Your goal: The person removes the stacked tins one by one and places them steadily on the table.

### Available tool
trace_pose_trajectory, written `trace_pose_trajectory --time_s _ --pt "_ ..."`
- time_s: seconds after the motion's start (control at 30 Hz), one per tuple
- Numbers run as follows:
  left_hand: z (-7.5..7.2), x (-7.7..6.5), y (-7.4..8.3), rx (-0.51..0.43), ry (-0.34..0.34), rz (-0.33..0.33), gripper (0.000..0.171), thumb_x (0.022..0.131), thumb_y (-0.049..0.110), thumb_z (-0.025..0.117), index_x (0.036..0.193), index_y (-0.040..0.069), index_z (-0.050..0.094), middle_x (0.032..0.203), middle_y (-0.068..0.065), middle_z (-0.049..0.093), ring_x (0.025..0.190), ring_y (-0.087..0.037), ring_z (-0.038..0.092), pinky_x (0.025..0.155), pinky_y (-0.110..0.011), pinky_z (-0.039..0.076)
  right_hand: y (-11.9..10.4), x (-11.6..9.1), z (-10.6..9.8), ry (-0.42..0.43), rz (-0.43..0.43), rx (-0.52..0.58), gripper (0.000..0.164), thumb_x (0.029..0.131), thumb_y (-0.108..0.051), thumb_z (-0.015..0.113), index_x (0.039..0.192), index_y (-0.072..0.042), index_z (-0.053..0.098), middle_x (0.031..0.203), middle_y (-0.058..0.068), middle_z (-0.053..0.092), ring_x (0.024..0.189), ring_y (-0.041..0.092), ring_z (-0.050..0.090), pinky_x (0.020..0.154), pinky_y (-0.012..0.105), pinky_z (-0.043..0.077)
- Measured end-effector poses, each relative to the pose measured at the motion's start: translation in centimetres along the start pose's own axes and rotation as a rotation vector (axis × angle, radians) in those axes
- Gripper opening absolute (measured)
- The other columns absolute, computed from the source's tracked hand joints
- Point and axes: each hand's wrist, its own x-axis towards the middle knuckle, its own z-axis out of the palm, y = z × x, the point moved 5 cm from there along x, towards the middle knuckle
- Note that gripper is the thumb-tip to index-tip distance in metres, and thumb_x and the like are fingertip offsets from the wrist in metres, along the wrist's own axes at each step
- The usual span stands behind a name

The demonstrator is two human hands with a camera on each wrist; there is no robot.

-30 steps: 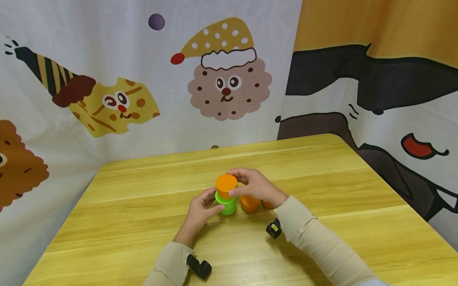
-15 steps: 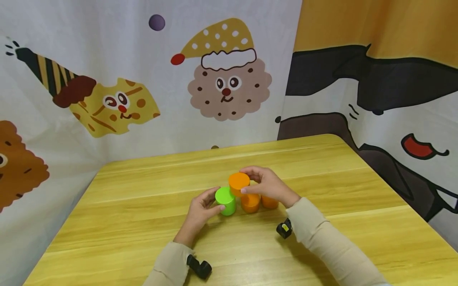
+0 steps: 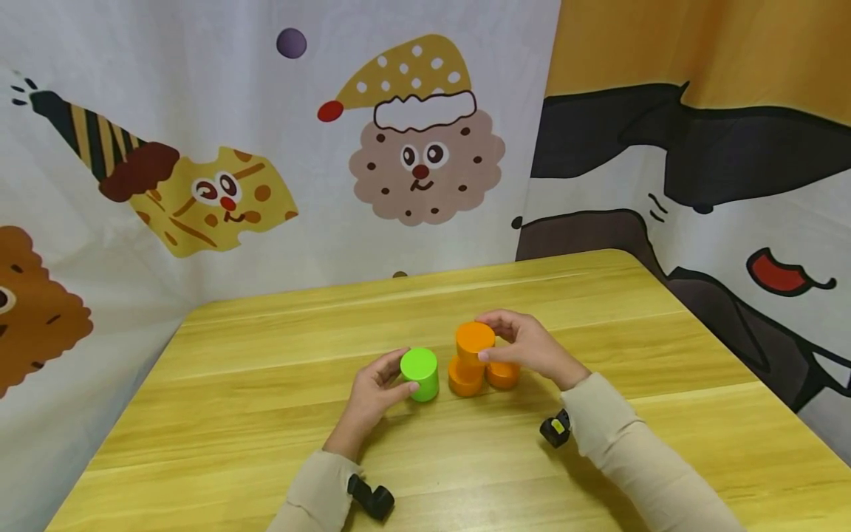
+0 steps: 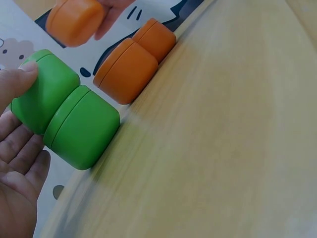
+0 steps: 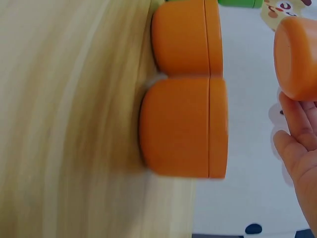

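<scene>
My right hand (image 3: 528,349) holds an orange lidded jar (image 3: 475,341) by its side, raised over two more orange jars. Those two, a left orange jar (image 3: 465,383) and a right orange jar (image 3: 503,375), stand side by side on the table. In the left wrist view a gap shows below the held jar. An upper green jar (image 4: 47,91) sits on a lower green jar (image 4: 84,126), left of the orange ones. Thumb and fingers of my left hand (image 3: 372,397) grip the upper green jar. From the head, the lower green jar is mostly hidden beneath it.
The wooden table (image 3: 266,414) carries the jars near its middle. Behind it hangs a white curtain (image 3: 319,236) printed with cartoon food. A black wrist camera (image 3: 371,496) sits on the left sleeve and another camera (image 3: 555,428) on the right.
My right hand has carried the orange jar rightward, from on top of the green stack to above the orange jars. The left hand has stayed at the green jars.
</scene>
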Motion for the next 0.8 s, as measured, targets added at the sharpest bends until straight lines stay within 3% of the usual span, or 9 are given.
trace_pose_trajectory --time_s 0.2,0.5,0.8 --pt "0.0 0.0 0.0 0.004 -0.004 0.000 0.056 0.077 0.004 0.074 0.129 0.007 0.054 0.126 -0.010 0.058 0.119 -0.023 0.052 0.106 -0.038 0.036 0.7 -0.9 -1.3 0.028 0.001 0.004 0.053 0.076 -0.018 0.077 0.123 -0.006 0.054 0.115 0.011 0.060 0.100 0.024 0.056 0.093 0.050 0.044" --pt "0.1 0.0 0.1 -0.006 0.001 -0.007 0.055 0.078 0.002 0.072 0.129 0.006 0.053 0.127 -0.011 0.058 0.120 -0.024 0.051 0.107 -0.038 0.035 1.7 -2.0 -2.9 0.067 0.011 0.007 0.049 0.077 -0.016 0.075 0.120 -0.003 0.054 0.114 0.012 0.058 0.095 0.018 0.057 0.086 0.030 0.049" --pt "0.1 0.0 0.1 0.004 -0.002 -0.009 0.054 0.078 0.002 0.072 0.128 0.007 0.054 0.125 -0.010 0.059 0.119 -0.023 0.052 0.107 -0.038 0.036 2.9 -3.0 -4.2 0.117 0.019 0.012 0.048 0.078 -0.015 0.075 0.118 -0.001 0.054 0.112 0.012 0.059 0.095 0.015 0.057 0.086 0.026 0.048"
